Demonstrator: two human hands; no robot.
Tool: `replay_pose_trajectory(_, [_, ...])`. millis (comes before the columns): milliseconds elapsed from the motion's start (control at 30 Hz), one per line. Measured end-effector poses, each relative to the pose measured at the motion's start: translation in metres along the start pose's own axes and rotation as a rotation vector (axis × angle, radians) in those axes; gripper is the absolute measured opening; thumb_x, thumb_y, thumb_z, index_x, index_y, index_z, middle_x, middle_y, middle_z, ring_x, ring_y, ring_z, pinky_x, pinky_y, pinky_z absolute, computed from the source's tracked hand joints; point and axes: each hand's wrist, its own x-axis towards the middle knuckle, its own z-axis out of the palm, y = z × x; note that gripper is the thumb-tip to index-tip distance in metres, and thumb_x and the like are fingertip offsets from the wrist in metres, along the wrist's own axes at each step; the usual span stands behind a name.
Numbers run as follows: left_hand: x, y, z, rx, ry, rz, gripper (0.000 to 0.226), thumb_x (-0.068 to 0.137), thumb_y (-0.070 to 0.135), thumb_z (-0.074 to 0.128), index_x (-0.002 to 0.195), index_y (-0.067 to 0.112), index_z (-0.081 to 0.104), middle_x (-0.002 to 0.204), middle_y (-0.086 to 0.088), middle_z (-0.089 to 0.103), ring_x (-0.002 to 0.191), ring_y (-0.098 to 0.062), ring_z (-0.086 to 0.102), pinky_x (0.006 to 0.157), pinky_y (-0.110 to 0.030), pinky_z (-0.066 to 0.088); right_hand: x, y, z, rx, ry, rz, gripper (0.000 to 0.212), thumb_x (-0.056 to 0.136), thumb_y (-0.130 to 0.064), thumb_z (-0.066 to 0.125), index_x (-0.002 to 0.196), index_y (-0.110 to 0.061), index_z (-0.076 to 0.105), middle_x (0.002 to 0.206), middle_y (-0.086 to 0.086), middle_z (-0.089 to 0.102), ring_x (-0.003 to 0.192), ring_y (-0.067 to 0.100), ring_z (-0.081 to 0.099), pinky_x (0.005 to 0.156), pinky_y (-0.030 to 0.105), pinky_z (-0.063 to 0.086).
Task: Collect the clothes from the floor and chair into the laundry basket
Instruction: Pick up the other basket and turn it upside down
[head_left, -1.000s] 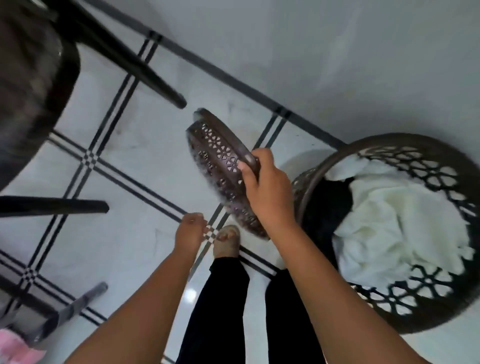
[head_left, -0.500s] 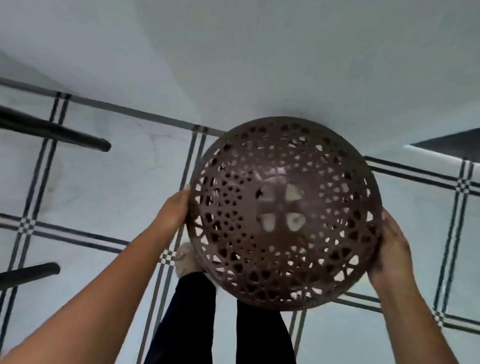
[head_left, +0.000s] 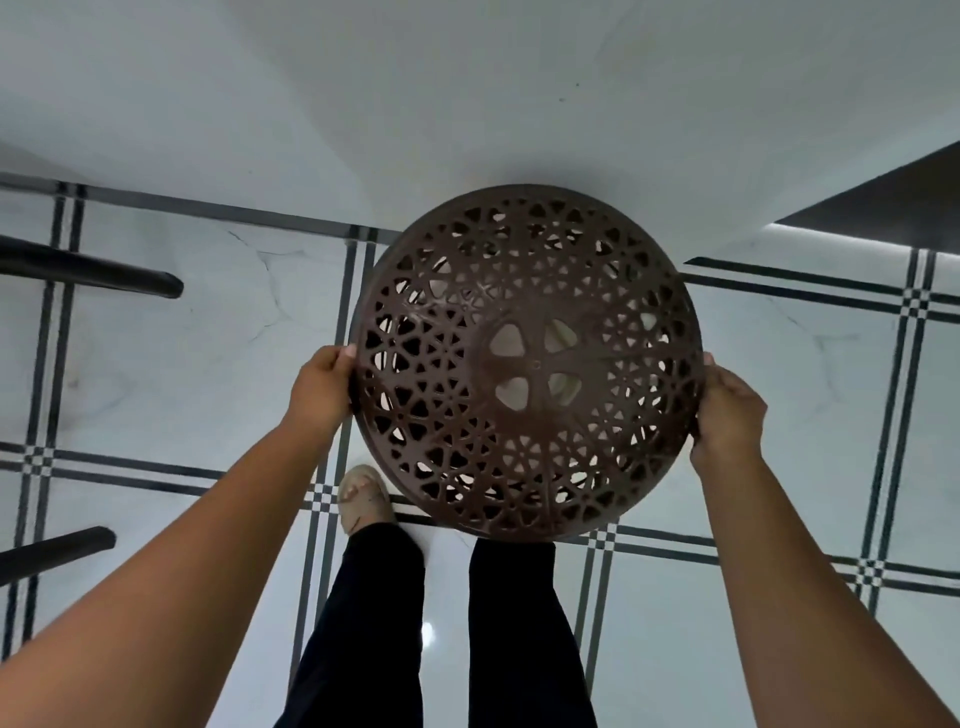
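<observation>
A round brown lid with a cut-out lattice pattern lies flat over the laundry basket and hides the basket's body. Pale cloth shows through the lid's openings near its centre. My left hand grips the lid's left rim. My right hand grips its right rim. No loose clothes show on the floor.
Two dark chair legs reach in from the left edge over the white tiled floor with black lines. A white wall runs behind the basket. My own legs and one sandalled foot stand just below the lid.
One second ago only my right hand held the tilted lid beside the open basket full of white cloth. Now both hands hold it flat over the basket, slightly farther from me.
</observation>
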Motion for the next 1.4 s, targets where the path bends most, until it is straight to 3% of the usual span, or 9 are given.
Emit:
replay_pose_trajectory(367, [0.006,0.017,-0.015,-0.23,0.013,0.002,0.033,0.09,0.045,0.055,0.082,0.014,0.062,0.086,-0.005,0.067,0.081,-0.021,0.063,0.084,-0.034,0.051,-0.021,0.031,0.002,-0.171,0.032,0.045,0.04,0.091,-0.053,0.05,0.066,-0.023,0.063,0.078,0.0,0.067,0.08,0.022,0.062,0.084,0.042,0.057])
replay_pose_trajectory(633, [-0.078,-0.081,0.01,-0.585,0.025,-0.231,0.022,0.093,0.034,0.054,0.102,0.016,0.059,0.1,-0.001,0.069,0.091,-0.012,0.066,0.081,-0.027,0.051,-0.116,0.115,0.021,0.281,0.12,0.414,0.033,0.097,-0.037,0.05,0.117,-0.015,0.064,0.113,0.001,0.069,0.1,0.019,0.064,0.072,0.031,0.055])
replay_pose_trajectory(733, [-0.117,-0.124,0.031,-0.613,-0.163,-0.353,0.017,0.096,0.024,0.051,0.111,0.017,0.055,0.118,-0.005,0.064,0.111,-0.017,0.06,0.099,-0.034,0.045,-0.152,0.136,0.03,0.507,0.065,0.541,0.035,0.098,-0.032,0.051,0.13,-0.018,0.055,0.126,0.005,0.062,0.116,0.025,0.058,0.096,0.038,0.05])
replay_pose_trajectory(833, [-0.127,-0.14,0.04,-0.635,-0.235,-0.416,0.026,0.096,0.02,0.05,0.121,0.012,0.051,0.128,-0.011,0.06,0.114,-0.021,0.06,0.106,-0.037,0.043,-0.165,0.141,0.032,0.558,0.003,0.559,0.015,0.1,-0.028,0.049,0.107,-0.024,0.062,0.114,0.003,0.063,0.116,0.027,0.056,0.104,0.042,0.045])
replay_pose_trajectory(967, [-0.115,-0.131,0.036,-0.602,-0.277,-0.363,0.016,0.099,0.017,0.045,0.111,0.014,0.054,0.108,-0.004,0.062,0.097,-0.015,0.059,0.109,-0.037,0.039,-0.165,0.145,0.029,0.504,-0.052,0.556,0.015,0.1,-0.024,0.05,0.106,-0.022,0.064,0.12,0.007,0.064,0.109,0.025,0.061,0.093,0.039,0.05])
replay_pose_trajectory(1100, [-0.105,-0.122,0.023,-0.467,-0.279,-0.315,0.026,0.098,0.019,0.046,0.12,0.006,0.051,0.121,-0.01,0.063,0.113,-0.022,0.06,0.109,-0.039,0.041,-0.164,0.149,0.023,0.508,-0.168,0.658,0.022,0.099,-0.02,0.051,0.118,-0.017,0.061,0.119,0.008,0.063,0.107,0.022,0.061,0.095,0.038,0.047])
replay_pose_trajectory(1200, [-0.091,-0.1,0.004,-0.447,-0.187,-0.247,0.032,0.094,0.031,0.049,0.114,0.006,0.052,0.108,-0.007,0.067,0.098,-0.022,0.064,0.091,-0.04,0.054,-0.148,0.14,-0.001,0.516,-0.218,0.665,0.048,0.057,-0.017,0.089,0.099,-0.016,0.065,0.104,0.007,0.068,0.104,0.024,0.061,0.096,0.043,0.051])
replay_pose_trajectory(1267, [-0.069,-0.072,-0.012,-0.456,-0.045,-0.17,0.033,0.095,0.042,0.041,0.108,0.015,0.055,0.094,0.002,0.063,0.083,-0.014,0.059,0.076,-0.03,0.053,-0.123,0.119,-0.013,0.535,-0.165,0.581,0.054,0.042,-0.021,0.088,0.091,-0.019,0.066,0.098,0.004,0.064,0.096,0.023,0.06,0.097,0.041,0.048])
replay_pose_trajectory(1400, [-0.017,-0.002,-0.032,-0.251,-0.041,0.003,0.04,0.094,0.049,0.04,0.11,0.02,0.062,0.111,0.0,0.066,0.104,-0.019,0.063,0.093,-0.035,0.051,-0.06,0.056,-0.005,0.335,-0.1,0.296,0.012,0.086,-0.016,0.057,0.092,-0.019,0.068,0.091,-0.002,0.071,0.094,0.018,0.064,0.082,0.032,0.052])
